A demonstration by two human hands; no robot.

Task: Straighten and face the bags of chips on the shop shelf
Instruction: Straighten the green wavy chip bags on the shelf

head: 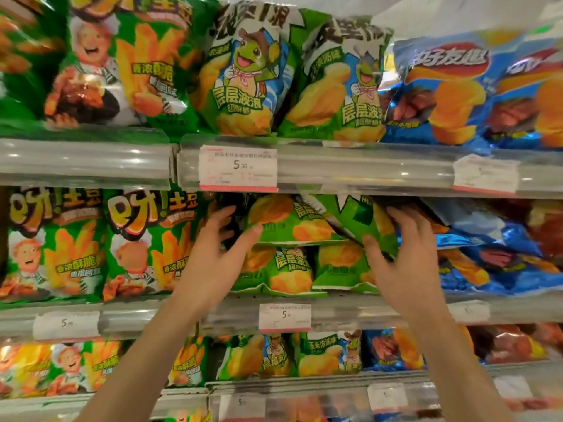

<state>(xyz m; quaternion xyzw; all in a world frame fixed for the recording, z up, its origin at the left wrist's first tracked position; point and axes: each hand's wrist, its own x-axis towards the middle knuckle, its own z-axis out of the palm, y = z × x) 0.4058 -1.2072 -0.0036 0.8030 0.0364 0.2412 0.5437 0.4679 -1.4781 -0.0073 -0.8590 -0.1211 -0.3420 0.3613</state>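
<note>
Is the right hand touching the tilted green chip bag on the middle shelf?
Touching. The head view shows the right hand gripping the tilted green chip bag, thumb pressed on its front and fingers curled over its upper right edge.

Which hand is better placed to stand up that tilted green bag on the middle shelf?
Right, probably. The right hand already grips the tilted green bag, fingers over its top edge. The left hand is open, its fingertips only touching the flat bag beside it.
</note>
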